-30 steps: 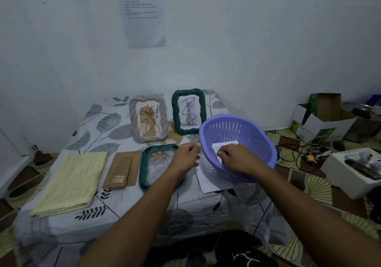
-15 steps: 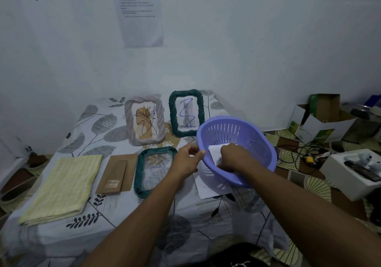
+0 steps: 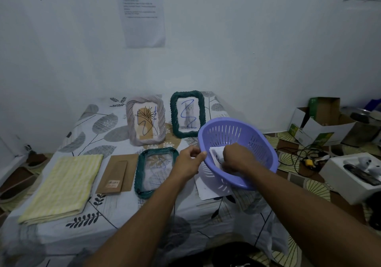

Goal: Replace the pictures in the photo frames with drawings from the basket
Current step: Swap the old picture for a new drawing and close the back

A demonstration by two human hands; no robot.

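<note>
I am doing the picking-up step. My left hand (image 3: 188,164) is pinching the left rim of the purple basket (image 3: 237,134) and holding it tipped toward me at the right edge of the tabletop (image 3: 92,126). My right hand (image 3: 239,159) is reaching inside, and its fingers are curling round a white drawing (image 3: 216,155) that is lying against the basket's near wall. I think the next move is lifting that drawing out gently, without bending it, and carrying it left to the flat green frame (image 3: 155,170) near the front edge.

Going from the left edge, a folded yellow cloth (image 3: 59,186) is lying first, then a brown backing board (image 3: 117,174), then the flat green frame. Near the back edge a pale frame (image 3: 146,120) and a standing green frame (image 3: 187,114) are propped up, each showing a picture with blue scribble on it. A white sheet (image 3: 208,190) is poking out from under the basket.

The room is plain: a printed page (image 3: 142,13) is hanging on the wall, and boxes (image 3: 321,120) and wires (image 3: 299,155) are sitting on the floor to the right.
</note>
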